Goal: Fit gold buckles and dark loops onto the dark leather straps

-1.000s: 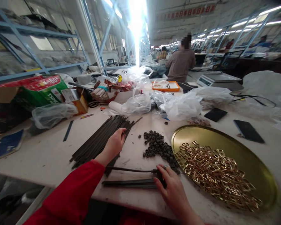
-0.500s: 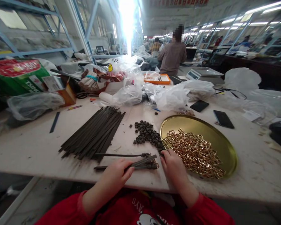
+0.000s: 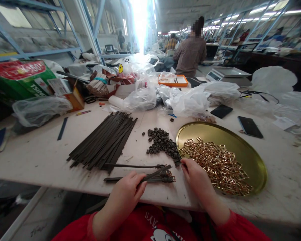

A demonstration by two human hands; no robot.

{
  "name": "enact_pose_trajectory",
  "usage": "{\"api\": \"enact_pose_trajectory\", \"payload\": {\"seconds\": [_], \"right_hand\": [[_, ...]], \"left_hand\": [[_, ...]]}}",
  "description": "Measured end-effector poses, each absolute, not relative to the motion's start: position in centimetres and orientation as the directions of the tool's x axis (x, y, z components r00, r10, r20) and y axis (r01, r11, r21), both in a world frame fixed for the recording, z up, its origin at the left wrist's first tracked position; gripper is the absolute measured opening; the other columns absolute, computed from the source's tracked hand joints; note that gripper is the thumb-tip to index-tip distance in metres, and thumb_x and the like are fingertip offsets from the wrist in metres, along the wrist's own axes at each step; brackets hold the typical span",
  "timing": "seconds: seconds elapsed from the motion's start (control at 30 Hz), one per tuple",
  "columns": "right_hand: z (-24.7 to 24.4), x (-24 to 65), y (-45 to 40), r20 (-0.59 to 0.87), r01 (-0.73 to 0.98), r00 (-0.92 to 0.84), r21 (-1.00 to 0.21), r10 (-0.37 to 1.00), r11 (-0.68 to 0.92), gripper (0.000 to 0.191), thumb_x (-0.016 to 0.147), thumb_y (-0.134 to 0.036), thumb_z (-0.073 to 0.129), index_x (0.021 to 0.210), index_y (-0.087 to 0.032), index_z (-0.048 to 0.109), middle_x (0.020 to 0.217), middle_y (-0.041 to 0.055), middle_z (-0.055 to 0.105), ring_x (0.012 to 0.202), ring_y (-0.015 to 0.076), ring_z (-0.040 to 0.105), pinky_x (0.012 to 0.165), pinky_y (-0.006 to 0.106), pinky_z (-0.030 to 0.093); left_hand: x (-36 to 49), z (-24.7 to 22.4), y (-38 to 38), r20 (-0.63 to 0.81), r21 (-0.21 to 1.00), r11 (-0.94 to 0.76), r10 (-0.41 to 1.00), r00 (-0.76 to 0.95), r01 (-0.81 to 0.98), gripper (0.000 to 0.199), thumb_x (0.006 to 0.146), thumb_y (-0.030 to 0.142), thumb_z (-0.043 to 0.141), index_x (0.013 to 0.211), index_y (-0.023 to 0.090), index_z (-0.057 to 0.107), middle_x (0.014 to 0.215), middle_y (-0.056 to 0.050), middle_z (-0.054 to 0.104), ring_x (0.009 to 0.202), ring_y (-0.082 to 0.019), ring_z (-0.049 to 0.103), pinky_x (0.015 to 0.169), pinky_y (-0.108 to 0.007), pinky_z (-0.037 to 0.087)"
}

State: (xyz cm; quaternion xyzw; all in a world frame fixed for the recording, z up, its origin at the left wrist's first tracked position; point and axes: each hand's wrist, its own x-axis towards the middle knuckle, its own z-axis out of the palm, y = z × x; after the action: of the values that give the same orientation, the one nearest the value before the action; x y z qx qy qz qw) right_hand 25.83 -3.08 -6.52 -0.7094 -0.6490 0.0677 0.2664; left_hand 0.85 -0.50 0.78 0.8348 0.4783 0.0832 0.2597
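My left hand is closed on a dark strap, whose free end points up and right. Under it lie several finished-looking straps with buckles at their right ends. My right hand has its fingers pinched together beside the lower end of a pile of small black loops; what they hold, if anything, is too small to tell. Right of it, a round gold tray bears a heap of gold metal buckles. A stack of long dark strips lies to the left.
Plastic bags and an orange box lid line the back of the table. Two phones, one of them a black phone, lie behind the tray. A green carton stands at left. A person is farther off.
The view has shifted slightly, so most things sit a little farther right or lower. Both hands keep nearly the same pose, the left on the strap and the right by the loops.
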Motion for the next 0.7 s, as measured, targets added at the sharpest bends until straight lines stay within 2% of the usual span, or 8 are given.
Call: {"api": "enact_pose_trajectory", "payload": {"seconds": [0.1, 0.2, 0.27, 0.33, 0.43, 0.53, 0.6, 0.7], "right_hand": [[-5.8, 25.3, -3.9, 0.122, 0.580, 0.254, -0.813, 0.960, -0.050, 0.017, 0.083, -0.030, 0.046, 0.091, -0.019, 0.056, 0.083, 0.0058, 0.062, 0.073, 0.0197, 0.059, 0.068, 0.033, 0.047], [-4.9, 24.0, -4.3, -0.100, 0.188, 0.245, -0.971, 0.964, -0.149, 0.029, 0.080, -0.039, 0.053, 0.101, -0.019, 0.054, 0.074, 0.0009, 0.058, 0.060, 0.0149, 0.056, 0.057, 0.029, 0.047], [-4.4, 23.2, -4.2, -0.196, 0.002, 0.202, -0.980, 0.960, -0.200, 0.038, 0.075, -0.042, 0.059, 0.103, -0.018, 0.054, 0.070, -0.0011, 0.056, 0.056, 0.0128, 0.054, 0.054, 0.027, 0.046], [-3.9, 22.7, -3.9, -0.252, -0.095, 0.167, -0.966, 0.953, -0.239, 0.038, 0.070, -0.044, 0.065, 0.095, -0.016, 0.058, 0.066, -0.0013, 0.057, 0.055, 0.0118, 0.053, 0.053, 0.026, 0.045], [-3.3, 22.3, -3.7, -0.270, -0.134, 0.130, -0.958, 0.954, -0.253, 0.033, 0.066, -0.045, 0.068, 0.080, -0.016, 0.061, 0.061, -0.0016, 0.057, 0.054, 0.0113, 0.052, 0.054, 0.025, 0.044], [-3.0, 22.1, -3.7, -0.257, -0.142, 0.105, -0.960, 0.961, -0.242, 0.031, 0.067, -0.044, 0.068, 0.080, -0.017, 0.062, 0.059, -0.0026, 0.057, 0.055, 0.0115, 0.052, 0.056, 0.025, 0.044], [-3.0, 22.0, -3.9, -0.276, -0.173, 0.122, -0.952, 0.953, -0.253, 0.032, 0.067, -0.043, 0.069, 0.085, -0.017, 0.062, 0.063, -0.0013, 0.060, 0.059, 0.0127, 0.055, 0.060, 0.027, 0.046], [-3.2, 22.0, -4.0, -0.338, -0.264, 0.164, -0.920, 0.927, -0.289, 0.036, 0.063, -0.040, 0.073, 0.089, -0.018, 0.062, 0.077, 0.0024, 0.066, 0.068, 0.0152, 0.059, 0.068, 0.029, 0.048]], "left_hand": [[0.8, 0.4, -0.4, -0.136, 0.568, -0.369, 0.839, 0.527, 0.736, 0.028, 0.085, 0.026, 0.042, 0.101, 0.017, 0.063, 0.093, -0.008, 0.065, 0.085, -0.020, 0.060, 0.081, -0.032, 0.047], [0.8, 0.1, -0.3, -0.169, 0.619, -0.328, 0.831, 0.529, 0.713, 0.027, 0.085, 0.027, 0.043, 0.100, 0.017, 0.063, 0.094, -0.008, 0.066, 0.087, -0.020, 0.060, 0.081, -0.030, 0.047], [0.9, 0.0, -0.2, -0.188, 0.639, -0.308, 0.826, 0.532, 0.705, 0.026, 0.083, 0.026, 0.045, 0.100, 0.017, 0.063, 0.096, -0.007, 0.066, 0.088, -0.020, 0.060, 0.081, -0.029, 0.046], [1.1, 0.2, -0.2, -0.219, 0.653, -0.286, 0.815, 0.537, 0.701, 0.024, 0.081, 0.023, 0.046, 0.097, 0.018, 0.063, 0.096, -0.006, 0.067, 0.089, -0.020, 0.060, 0.082, -0.029, 0.045], [1.3, 0.9, -0.2, -0.301, 0.713, -0.242, 0.742, 0.599, 0.658, 0.025, 0.080, 0.017, 0.044, 0.093, 0.019, 0.064, 0.090, -0.003, 0.069, 0.083, -0.018, 0.061, 0.077, -0.026, 0.046], [1.4, 1.3, 0.0, -0.332, 0.789, -0.213, 0.640, 0.693, 0.576, 0.033, 0.080, 0.010, 0.037, 0.096, 0.021, 0.064, 0.087, 0.000, 0.069, 0.080, -0.014, 0.062, 0.074, -0.022, 0.047], [1.4, 1.1, 0.0, -0.282, 0.771, -0.263, 0.676, 0.681, 0.581, 0.035, 0.083, 0.014, 0.036, 0.107, 0.021, 0.061, 0.097, -0.003, 0.067, 0.089, -0.016, 0.060, 0.082, -0.025, 0.046], [1.3, 0.6, 0.0, -0.201, 0.654, -0.362, 0.763, 0.614, 0.664, 0.036, 0.088, 0.027, 0.036, 0.117, 0.019, 0.056, 0.107, -0.009, 0.063, 0.097, -0.020, 0.057, 0.088, -0.032, 0.044]]}}
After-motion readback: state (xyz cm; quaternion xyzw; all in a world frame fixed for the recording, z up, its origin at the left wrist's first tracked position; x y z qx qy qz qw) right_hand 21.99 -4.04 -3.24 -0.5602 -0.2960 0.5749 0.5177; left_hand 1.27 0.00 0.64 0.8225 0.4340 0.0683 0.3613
